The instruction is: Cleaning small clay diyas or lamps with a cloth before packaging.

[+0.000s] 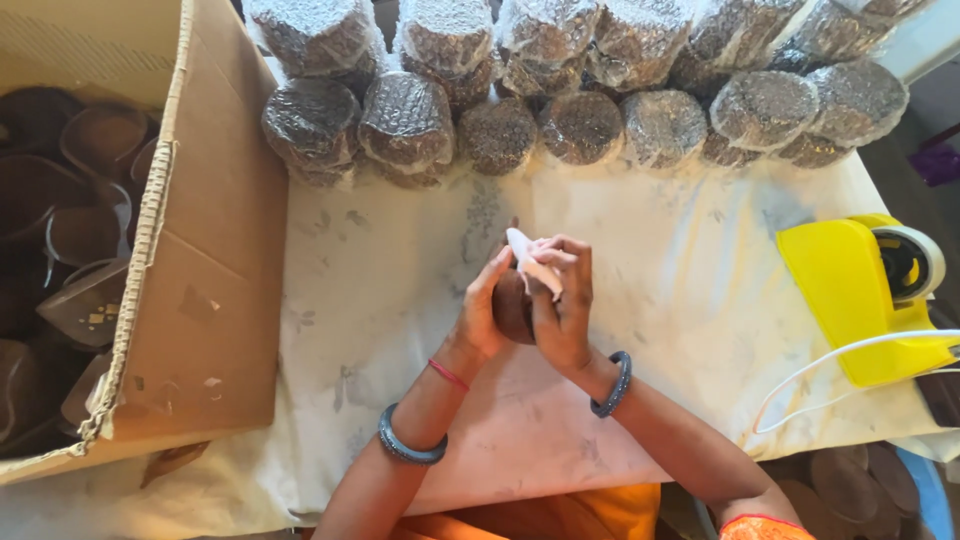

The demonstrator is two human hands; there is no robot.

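While both hands grip it mid-table, left hand (480, 315) cups the brown clay piece (512, 308), right hand (562, 305) pinches white paper (528, 258); loose grip = could drop & crack, imo.

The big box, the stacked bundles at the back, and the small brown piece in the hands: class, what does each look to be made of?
Box: corrugated cardboard, matt brown, with a frayed rim.
Bundles: dark round items in clear bubble wrap, shiny and dimpled.
Brown piece, held between left hand and right hand: probably unglazed clay, dull and smooth.
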